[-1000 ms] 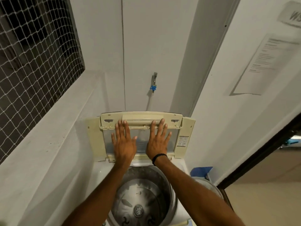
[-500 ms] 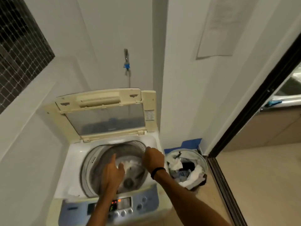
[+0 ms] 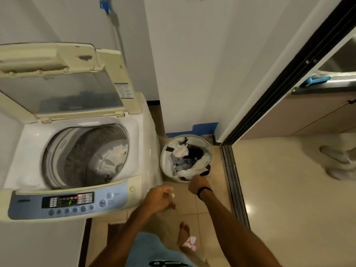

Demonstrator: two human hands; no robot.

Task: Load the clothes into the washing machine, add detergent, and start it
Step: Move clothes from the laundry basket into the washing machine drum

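White basket (image 3: 166, 158), right hand (image 3: 198, 183) at rim; washer lid (image 3: 57, 79) up.

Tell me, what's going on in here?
A person is about to load laundry. The washer stands with its lid up, its panel lit, and no clothes visible in the drum. A basket full of clothes sits on the floor right beside it. The right hand reaches to the basket's near rim; whether it grips anything is unclear. The left hand, blurred, hangs between washer and basket and seems to hold nothing.
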